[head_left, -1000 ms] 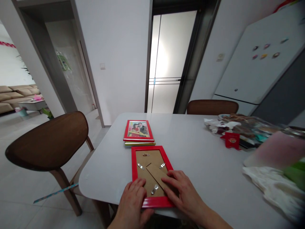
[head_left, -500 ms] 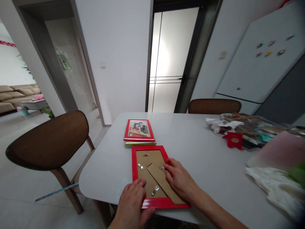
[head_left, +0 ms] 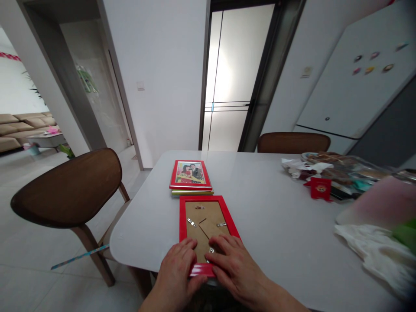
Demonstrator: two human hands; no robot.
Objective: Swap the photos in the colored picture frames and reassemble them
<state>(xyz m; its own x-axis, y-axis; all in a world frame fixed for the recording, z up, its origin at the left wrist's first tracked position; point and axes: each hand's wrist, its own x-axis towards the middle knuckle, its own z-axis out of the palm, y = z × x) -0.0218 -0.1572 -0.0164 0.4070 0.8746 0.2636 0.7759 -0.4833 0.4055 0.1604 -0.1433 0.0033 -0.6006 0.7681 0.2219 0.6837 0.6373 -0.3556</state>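
A red picture frame (head_left: 183, 219) lies back side up at the near edge of the table, its brown backing board (head_left: 211, 214) facing me. Small metal turn clips sit around the board, among them a right clip (head_left: 221, 224) and a bottom clip (head_left: 211, 250). My left hand (head_left: 178, 266) grips the lower left corner, fingers on top and thumb at the near edge. Over the lower right part lies my right hand (head_left: 238, 264), its fingertips at the bottom clip and its thumb by the near rim. That hand hides much of the stand flap and the lower right corner.
Just beyond lies a stack of frames, topped by a red-framed picture of a couple (head_left: 190, 174). Bags and a red packet (head_left: 320, 189) crowd the table's right side, with a white cloth (head_left: 367, 249) nearer. Brown chairs stand left (head_left: 69, 188) and at the far side (head_left: 294, 143).
My right hand has moved from the right-hand clip down and left to the bottom clip, leaving the right clip in view. My left hand stays on the lower left corner.
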